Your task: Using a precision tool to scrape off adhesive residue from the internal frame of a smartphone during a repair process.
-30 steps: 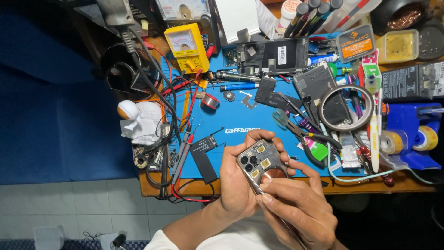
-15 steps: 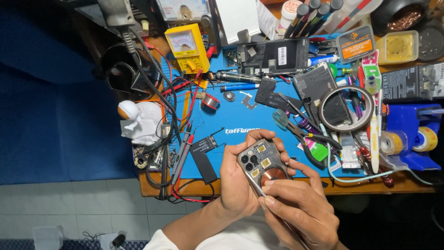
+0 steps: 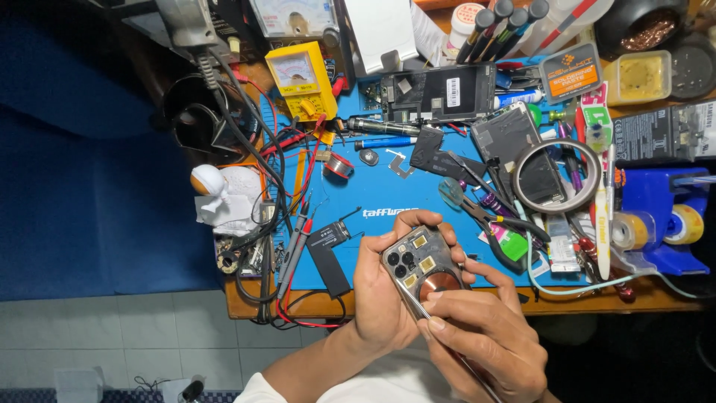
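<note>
My left hand grips an opened phone back housing just above the near edge of the blue work mat. The housing shows camera holes, small gold parts and a round copper coil. My right hand lies over the housing's lower end and pinches a thin metal tool, whose tip rests by the coil. A dismantled phone frame lies at the far side of the mat, apart from both hands.
A yellow multimeter stands at the back left with red and black test leads trailing forward. Pliers, tweezers and a tape ring crowd the right side. A white astronaut figure sits at left. A blue tape dispenser stands far right.
My right fingers have shifted a little over the housing's lower end. The housing and my left hand stay where they were.
</note>
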